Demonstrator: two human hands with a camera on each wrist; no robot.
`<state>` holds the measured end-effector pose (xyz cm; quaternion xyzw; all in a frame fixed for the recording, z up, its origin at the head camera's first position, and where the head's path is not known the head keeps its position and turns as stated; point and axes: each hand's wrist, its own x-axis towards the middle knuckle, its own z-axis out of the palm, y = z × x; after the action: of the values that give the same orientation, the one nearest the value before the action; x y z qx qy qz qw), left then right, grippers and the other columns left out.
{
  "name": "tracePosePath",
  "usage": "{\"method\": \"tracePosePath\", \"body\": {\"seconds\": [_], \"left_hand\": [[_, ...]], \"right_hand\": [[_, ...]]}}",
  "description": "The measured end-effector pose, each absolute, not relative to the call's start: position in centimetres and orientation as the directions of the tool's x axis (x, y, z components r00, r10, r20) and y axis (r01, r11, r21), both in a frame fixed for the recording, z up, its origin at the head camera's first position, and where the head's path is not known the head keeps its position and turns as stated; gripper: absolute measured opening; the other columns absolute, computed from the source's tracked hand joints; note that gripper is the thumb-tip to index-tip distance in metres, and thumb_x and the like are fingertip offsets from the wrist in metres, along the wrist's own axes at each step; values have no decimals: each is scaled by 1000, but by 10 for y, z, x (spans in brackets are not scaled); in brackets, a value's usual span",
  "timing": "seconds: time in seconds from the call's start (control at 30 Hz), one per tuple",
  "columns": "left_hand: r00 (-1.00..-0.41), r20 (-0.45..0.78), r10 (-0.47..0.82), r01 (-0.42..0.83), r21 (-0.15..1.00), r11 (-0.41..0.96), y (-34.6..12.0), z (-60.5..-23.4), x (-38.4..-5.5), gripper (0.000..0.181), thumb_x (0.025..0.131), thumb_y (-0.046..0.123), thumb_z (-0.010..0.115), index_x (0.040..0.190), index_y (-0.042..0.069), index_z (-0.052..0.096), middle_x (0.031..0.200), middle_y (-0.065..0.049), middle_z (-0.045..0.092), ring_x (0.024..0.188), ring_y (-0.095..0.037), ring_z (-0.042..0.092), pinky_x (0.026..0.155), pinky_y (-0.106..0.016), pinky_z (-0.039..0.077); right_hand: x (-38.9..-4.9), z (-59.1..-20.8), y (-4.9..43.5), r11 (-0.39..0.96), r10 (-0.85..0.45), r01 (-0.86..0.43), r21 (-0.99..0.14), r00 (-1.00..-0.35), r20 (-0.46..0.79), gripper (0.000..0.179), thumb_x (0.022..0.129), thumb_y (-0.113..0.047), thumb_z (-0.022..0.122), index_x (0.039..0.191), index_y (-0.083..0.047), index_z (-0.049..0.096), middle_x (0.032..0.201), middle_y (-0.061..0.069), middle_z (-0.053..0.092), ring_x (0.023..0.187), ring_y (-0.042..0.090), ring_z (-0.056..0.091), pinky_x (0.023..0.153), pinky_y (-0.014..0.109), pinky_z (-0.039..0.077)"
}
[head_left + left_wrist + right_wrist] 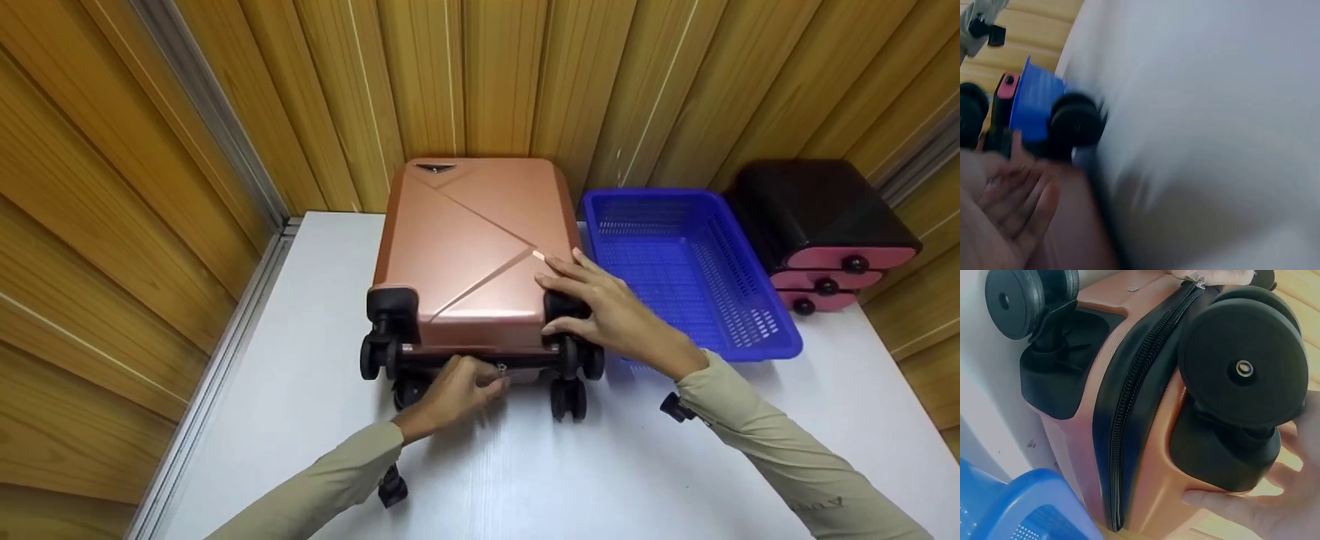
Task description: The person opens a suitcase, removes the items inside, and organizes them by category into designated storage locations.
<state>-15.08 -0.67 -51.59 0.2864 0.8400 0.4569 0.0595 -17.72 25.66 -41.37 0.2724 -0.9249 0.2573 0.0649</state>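
Note:
A rose-gold suitcase (480,240) lies flat on the white table, its black wheels (568,397) facing me. My left hand (457,386) is at the wheel end, fingers curled, pinching the small metal zipper pull (1201,281) on the black zipper (1134,388). In the left wrist view the curled fingers (1022,208) show beside the shell, partly blurred. The right hand (600,307) rests on the near right corner with fairly straight, spread fingers on the top shell. Its thumb (1219,500) presses the shell beside a wheel (1241,365).
A blue plastic basket (784,349) stands just right of the suitcase. Beyond it is a black drawer box (832,202) with pink fronts and round black knobs. Wood-look panel walls (495,82) close off the back and both sides.

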Motion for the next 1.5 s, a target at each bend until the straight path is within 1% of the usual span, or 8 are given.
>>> {"method": "tracePosePath", "body": {"seconds": [0.17, 0.37, 0.43, 0.57, 0.67, 0.97, 1.23, 1.5], "left_hand": [[-693, 110, 712, 522, 758, 391, -17, -512, -160, 25, 102, 12, 69, 82, -1, 76, 64, 5, 60, 54, 4, 39, 52, -14, 31], [-678, 85, 730, 527, 748, 403, -14, -506, -165, 27, 104, 16, 66, 83, 1, 75, 65, 11, 54, 53, 4, 38, 51, -14, 30], [-682, 96, 725, 543, 731, 413, -12, -506, -163, 30, 106, 16, 64, 79, 5, 71, 65, 12, 53, 54, 4, 40, 52, -14, 32], [-705, 141, 695, 583, 672, 456, -10, -510, -155, 30, 106, 17, 61, 78, 11, 65, 66, 11, 49, 57, 2, 42, 54, -15, 36], [-730, 183, 659, 593, 648, 477, -12, -512, -152, 27, 106, 15, 61, 80, 11, 65, 67, 10, 48, 58, -1, 43, 55, -17, 38], [-733, 295, 613, 648, 576, 498, -34, -519, -148, 29, 103, 13, 64, 74, 13, 58, 70, 9, 46, 64, -5, 44, 59, -21, 39], [-776, 350, 525, 610, 627, 484, -73, -534, -141, 23, 102, 8, 65, 80, 13, 61, 73, 8, 54, 69, -3, 47, 62, -20, 46], [-755, 494, 432, 651, 485, 583, -115, -544, -143, 19, 98, 9, 72, 83, 15, 62, 70, 7, 53, 64, -3, 44, 57, -21, 42]], "right_hand": [[-166, -417, 259, 732, -462, -539, -417, -843, 276, 69, 86, -33, 85, 148, -15, 61, 164, 10, 43, 154, 49, 25, 113, 77, 29], [-167, -416, 265, 745, -476, -577, -336, -812, 338, 66, 87, -37, 82, 146, -14, 63, 163, 13, 46, 153, 51, 29, 114, 74, 30], [-171, -415, 269, 725, -547, -651, -224, -742, 387, 66, 87, -37, 81, 146, -12, 63, 160, 18, 48, 149, 54, 33, 115, 74, 30], [-181, -411, 273, 607, -737, -792, 68, -530, 419, 66, 87, -34, 79, 146, -9, 61, 154, 24, 51, 141, 56, 43, 113, 68, 38], [-186, -406, 270, 534, -811, -834, 140, -458, 363, 70, 86, -29, 82, 149, -10, 58, 154, 20, 54, 140, 51, 49, 111, 61, 44], [-179, -410, 262, 550, -814, -815, 184, -474, 335, 72, 82, -19, 85, 148, -8, 59, 152, 20, 55, 137, 51, 51, 108, 69, 42], [-183, -411, 262, 533, -814, -837, 124, -468, 345, 72, 83, -26, 84, 148, -10, 60, 150, 17, 59, 135, 49, 54, 106, 63, 46], [-184, -411, 259, 548, -788, -834, 56, -493, 367, 72, 81, -26, 85, 147, -10, 61, 148, 15, 61, 134, 49, 54, 109, 65, 43]]}}
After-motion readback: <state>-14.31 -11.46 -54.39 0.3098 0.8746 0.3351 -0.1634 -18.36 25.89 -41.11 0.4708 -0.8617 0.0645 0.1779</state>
